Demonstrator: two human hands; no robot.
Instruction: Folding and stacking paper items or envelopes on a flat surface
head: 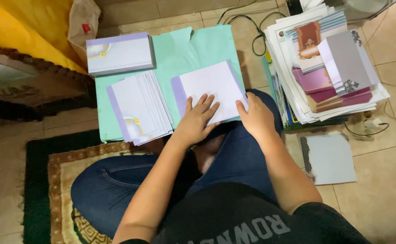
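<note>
You see even, soft indoor light from above, faint shadows under the arms, sharp focus, slightly bowed edges.

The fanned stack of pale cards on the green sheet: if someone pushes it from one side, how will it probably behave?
The fanned stack would probably spread further, since its cards already lie offset and look smooth. Each card seems thin, so probably light and a little bendy. The green sheet beneath may slide too; it looks thin and is torn at its far edge.
</note>
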